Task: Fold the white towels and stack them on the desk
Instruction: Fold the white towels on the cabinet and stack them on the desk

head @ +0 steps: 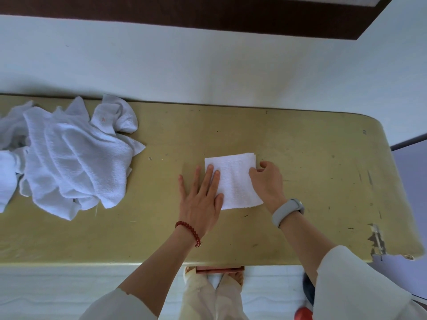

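— That small white terry towel folded into a square (233, 181), is it lying flat?

— Flat, near the middle of the worn yellowish desk (312, 172), turned a little askew to the desk's front edge. Layered edges show at its far right corner.

— And the others?

— A loose heap of crumpled white terry towels (69, 158) sits at the desk's left end, well apart from the folded one. They overlap each other, rumpled and unfolded, running out of sight to the left. One at the back shows a band with a small reddish mark.
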`<state>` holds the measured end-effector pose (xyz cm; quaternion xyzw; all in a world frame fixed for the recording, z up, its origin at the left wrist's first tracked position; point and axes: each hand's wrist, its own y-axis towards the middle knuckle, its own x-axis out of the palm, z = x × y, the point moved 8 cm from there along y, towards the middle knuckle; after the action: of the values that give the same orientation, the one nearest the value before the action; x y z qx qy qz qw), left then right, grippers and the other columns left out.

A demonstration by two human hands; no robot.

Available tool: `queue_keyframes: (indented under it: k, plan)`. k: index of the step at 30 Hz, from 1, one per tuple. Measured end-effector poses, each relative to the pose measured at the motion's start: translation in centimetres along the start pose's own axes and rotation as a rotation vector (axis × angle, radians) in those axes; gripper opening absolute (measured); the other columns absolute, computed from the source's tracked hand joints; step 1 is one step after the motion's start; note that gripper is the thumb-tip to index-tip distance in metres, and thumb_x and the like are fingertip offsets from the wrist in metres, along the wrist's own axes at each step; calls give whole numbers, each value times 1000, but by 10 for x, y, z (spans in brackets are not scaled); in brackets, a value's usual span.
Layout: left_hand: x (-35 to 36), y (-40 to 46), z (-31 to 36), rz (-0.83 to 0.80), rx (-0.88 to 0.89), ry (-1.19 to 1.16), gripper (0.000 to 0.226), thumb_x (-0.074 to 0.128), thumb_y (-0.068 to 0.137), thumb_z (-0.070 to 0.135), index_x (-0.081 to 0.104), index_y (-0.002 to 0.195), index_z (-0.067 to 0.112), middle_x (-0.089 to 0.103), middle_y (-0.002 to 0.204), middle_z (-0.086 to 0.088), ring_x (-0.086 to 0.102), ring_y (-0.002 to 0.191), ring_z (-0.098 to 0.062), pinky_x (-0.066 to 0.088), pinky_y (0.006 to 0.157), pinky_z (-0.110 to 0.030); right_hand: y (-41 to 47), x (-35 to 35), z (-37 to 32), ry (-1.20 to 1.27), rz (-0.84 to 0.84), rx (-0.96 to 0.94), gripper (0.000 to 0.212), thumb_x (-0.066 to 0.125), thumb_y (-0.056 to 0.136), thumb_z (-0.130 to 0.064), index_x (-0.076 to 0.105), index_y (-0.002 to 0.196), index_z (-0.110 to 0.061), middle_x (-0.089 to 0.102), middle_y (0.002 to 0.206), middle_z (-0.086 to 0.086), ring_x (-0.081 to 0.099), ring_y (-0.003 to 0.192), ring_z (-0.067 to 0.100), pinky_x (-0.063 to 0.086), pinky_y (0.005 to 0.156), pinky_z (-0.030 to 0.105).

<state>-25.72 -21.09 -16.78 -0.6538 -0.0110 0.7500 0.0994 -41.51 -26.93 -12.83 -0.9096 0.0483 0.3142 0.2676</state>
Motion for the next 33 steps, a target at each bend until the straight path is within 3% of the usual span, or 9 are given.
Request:
queue_keyframes:
  k: [2,5,9,13,17,23,25,28,33]
  plan:
    - [-2,1,-1,2,-10,-25,57,21,92,38,31,141,12,33,148,-5,29,137,-29,13,109,-59,-6,-2,-9,-1,-18,-58,19,43,87,-7,44,68,-9,34,57,0,29,54,13,23,49,21]
    - [-17,-2,-11,79,-105,-294,63,7,90,36,24,144,8,21,153,-6,2,140,-15,3,114,-39,-25,-8,-39,-56,-44,-232,20,43,90,-8,60,85,2,55,71,17,44,61,24,34,55,27]
    - [-46,-15,-38,222,-427,-986,43,29,99,19,34,140,7,36,145,-3,32,134,-12,21,102,-12,-61,-9,-85,-200,-132,-492,21,44,92,-10,63,102,-6,62,92,12,56,82,25,44,70,33]
    - [-27,-28,-37,-56,-812,-1852,42,28,100,38,46,128,11,55,127,-5,52,113,-18,39,99,-33,-91,-14,-110,-94,-227,-515,25,47,92,-13,63,112,-15,62,97,0,56,82,16,42,66,19]
    - [-46,-53,-35,-121,-829,-2255,52,25,99,45,58,104,5,64,90,-8,61,84,-22,47,73,-35,-103,-26,-109,116,-241,-415,23,47,92,-13,64,97,-27,64,92,-8,57,79,9,44,67,20]
    - [-84,-130,-56,190,-769,-2011,18,50,94,21,62,94,8,61,83,-2,56,74,-16,48,68,-30,-134,-5,-86,144,-356,-365,23,47,89,-7,66,98,-19,62,83,-9,56,81,15,47,71,32]
    - [-91,-172,-61,303,-845,-1879,16,52,93,20,63,91,8,59,82,-3,54,74,-17,48,67,-31,-154,11,-78,125,-415,-377,23,47,88,-5,65,99,-16,62,86,-3,57,86,19,48,78,37]
    - [-101,-249,-75,538,-1041,-1487,15,50,93,19,60,87,9,58,77,-1,53,73,-18,48,68,-35,-198,44,-71,49,-520,-476,18,47,88,-4,62,93,-13,59,80,-1,53,78,21,43,68,32]
    - [-117,-391,-91,814,-1315,-1007,14,40,97,20,48,88,13,51,74,10,47,70,-14,32,51,-16,-315,113,-68,-138,-662,-783,14,48,90,-10,60,99,-10,59,82,0,53,76,20,36,65,27]
